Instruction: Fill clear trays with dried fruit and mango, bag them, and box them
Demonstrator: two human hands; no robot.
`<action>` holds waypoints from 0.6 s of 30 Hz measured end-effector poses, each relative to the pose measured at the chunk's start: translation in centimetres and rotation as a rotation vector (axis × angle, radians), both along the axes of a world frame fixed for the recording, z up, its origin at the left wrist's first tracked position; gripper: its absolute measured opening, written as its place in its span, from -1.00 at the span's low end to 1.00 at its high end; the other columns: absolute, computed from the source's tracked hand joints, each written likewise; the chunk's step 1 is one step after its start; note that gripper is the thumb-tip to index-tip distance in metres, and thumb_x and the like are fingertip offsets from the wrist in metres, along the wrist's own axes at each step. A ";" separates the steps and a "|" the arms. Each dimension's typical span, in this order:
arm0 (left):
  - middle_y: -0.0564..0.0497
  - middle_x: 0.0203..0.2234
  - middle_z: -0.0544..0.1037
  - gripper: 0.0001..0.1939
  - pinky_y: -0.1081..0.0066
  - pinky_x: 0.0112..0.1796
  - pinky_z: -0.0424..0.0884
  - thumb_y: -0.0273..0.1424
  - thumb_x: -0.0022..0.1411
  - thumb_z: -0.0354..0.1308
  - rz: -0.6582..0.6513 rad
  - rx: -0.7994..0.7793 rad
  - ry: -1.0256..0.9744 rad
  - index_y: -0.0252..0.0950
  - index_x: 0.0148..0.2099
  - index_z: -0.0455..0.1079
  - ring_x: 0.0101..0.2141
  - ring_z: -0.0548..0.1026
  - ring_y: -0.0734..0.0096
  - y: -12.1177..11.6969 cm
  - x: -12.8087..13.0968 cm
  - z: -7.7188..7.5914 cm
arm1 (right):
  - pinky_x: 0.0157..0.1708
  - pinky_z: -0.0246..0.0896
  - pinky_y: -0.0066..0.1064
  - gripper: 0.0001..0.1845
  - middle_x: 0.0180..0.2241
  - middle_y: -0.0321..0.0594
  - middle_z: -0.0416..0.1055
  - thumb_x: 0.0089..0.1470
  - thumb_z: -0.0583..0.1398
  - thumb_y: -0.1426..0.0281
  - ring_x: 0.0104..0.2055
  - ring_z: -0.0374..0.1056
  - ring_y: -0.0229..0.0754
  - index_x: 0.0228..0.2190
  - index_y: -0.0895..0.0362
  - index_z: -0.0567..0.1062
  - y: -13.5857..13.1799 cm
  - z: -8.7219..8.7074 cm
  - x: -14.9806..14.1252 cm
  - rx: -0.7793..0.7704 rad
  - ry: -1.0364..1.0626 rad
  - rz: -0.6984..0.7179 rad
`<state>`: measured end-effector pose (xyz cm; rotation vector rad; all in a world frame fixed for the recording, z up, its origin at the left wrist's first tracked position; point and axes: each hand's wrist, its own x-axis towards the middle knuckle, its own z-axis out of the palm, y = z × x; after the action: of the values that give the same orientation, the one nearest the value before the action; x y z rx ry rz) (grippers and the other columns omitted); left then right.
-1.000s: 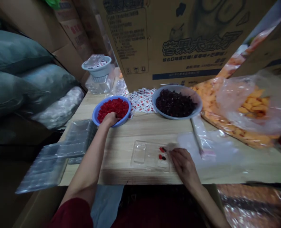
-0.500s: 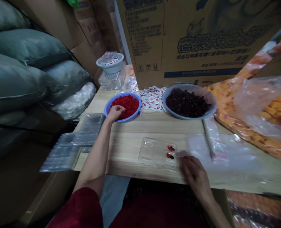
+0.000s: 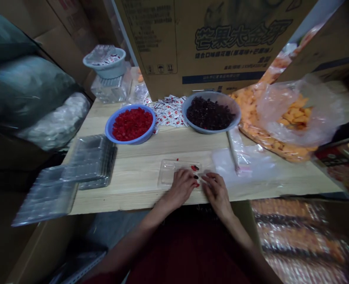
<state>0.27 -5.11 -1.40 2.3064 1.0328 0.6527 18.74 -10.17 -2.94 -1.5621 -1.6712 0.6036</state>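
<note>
My left hand (image 3: pixel 182 187) is over the clear plastic tray (image 3: pixel 165 173), its fingers bent and pressed together at the tray's right side. A small red piece (image 3: pixel 197 185) shows at its fingertips. Within the tray, a red and a dark piece (image 3: pixel 195 168) lie together, with another dark piece (image 3: pixel 195 177) just below. My right hand (image 3: pixel 217 191) rests by the tray's right edge, thumb and fingers apart, with nothing visible in it. A stray red bit (image 3: pixel 177 159) lies by the tray's far rim.
Behind are a blue bowl of red pieces (image 3: pixel 109 132), a bowl of dark pieces (image 3: pixel 238 118) and small printed sachets (image 3: pixel 170 112). Stacked clear trays (image 3: pixel 87 156) stand left. Plastic bags (image 3: pixel 251 165) and a large bag of orange snacks (image 3: pixel 281 146) lie right. A big carton (image 3: pixel 162 47) stands behind.
My left hand has moved from the bowl of red pieces to the tray. A red piece now shows at its fingertips. My right hand stays by the tray's right edge. The view has shifted.
</note>
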 end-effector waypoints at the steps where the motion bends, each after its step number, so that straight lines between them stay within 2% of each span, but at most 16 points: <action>1: -0.08 -0.16 0.53 -0.79 0.14 -0.02 0.28 -0.30 0.38 0.07 0.012 0.014 0.023 -0.17 -0.13 0.54 -0.05 0.35 0.20 -0.3 0.0 -0.6 | 0.12 0.25 -0.02 -0.70 0.02 -0.04 0.30 0.31 0.09 0.34 0.11 0.24 0.02 0.00 0.05 0.51 0.0 -0.1 0.0 0.013 -0.009 0.006; 3: -0.06 -0.17 0.54 -0.78 0.15 -0.02 0.27 -0.28 0.39 0.08 0.016 0.042 0.048 -0.14 -0.06 0.53 -0.06 0.35 0.22 -0.3 -0.6 -0.9 | 0.11 0.25 -0.03 -0.71 0.03 -0.03 0.31 0.30 0.11 0.36 0.11 0.24 0.02 -0.01 0.06 0.53 -0.1 -0.3 0.0 0.045 -0.027 0.035; 6: -0.04 -0.13 0.56 -0.74 0.17 0.01 0.26 -0.33 0.40 0.06 0.047 0.061 0.030 -0.15 0.06 0.47 -0.05 0.38 0.25 0.7 -2.2 -0.2 | 0.08 0.27 -0.04 -0.74 0.04 -0.05 0.32 0.29 0.14 0.40 0.11 0.22 0.02 -0.04 0.04 0.55 -0.1 -0.6 -0.2 0.090 -0.042 0.109; 9: -0.05 -0.14 0.57 -0.77 0.18 0.01 0.27 -0.37 0.41 0.03 0.227 0.056 0.050 -0.20 -0.01 0.48 -0.06 0.41 0.24 3.8 -3.5 0.5 | 0.05 0.28 -0.04 -0.76 0.02 -0.05 0.33 0.28 0.15 0.43 0.09 0.23 0.02 -0.08 0.04 0.56 0.1 -0.9 -0.7 0.131 -0.038 0.141; 11: -0.06 -0.15 0.57 -0.80 0.17 -0.01 0.28 -0.37 0.38 0.05 0.326 0.031 0.151 -0.22 -0.11 0.50 -0.07 0.42 0.20 6.8 -3.9 0.5 | 0.04 0.28 -0.04 -0.76 0.01 -0.05 0.34 0.27 0.16 0.44 0.08 0.23 0.02 -0.08 0.06 0.56 0.4 -0.9 -0.9 0.144 -0.025 0.136; 15: -0.04 -0.32 0.58 -0.91 0.21 -0.11 0.30 -0.37 0.24 0.20 0.266 -0.102 0.379 -0.24 -0.33 0.48 -0.18 0.46 0.17 11.9 -3.4 0.1 | 0.06 0.27 -0.03 -0.73 0.02 -0.05 0.33 0.27 0.15 0.45 0.10 0.23 0.02 -0.03 0.06 0.53 0.8 -0.5 -0.7 0.126 -0.006 0.101; 18: -0.03 -0.38 0.56 -0.90 0.23 -0.13 0.31 -0.41 0.23 0.20 0.234 -0.118 0.381 -0.25 -0.37 0.45 -0.22 0.47 0.19 12.5 -2.8 0.9 | 0.07 0.28 -0.03 -0.72 0.02 -0.06 0.33 0.28 0.14 0.42 0.10 0.24 0.02 -0.02 0.05 0.53 0.6 0.1 -0.2 0.101 0.001 0.049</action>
<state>-2.53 7.39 -0.52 2.2744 1.4888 0.2290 18.58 -9.57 -2.88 -1.4525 -1.7168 0.5366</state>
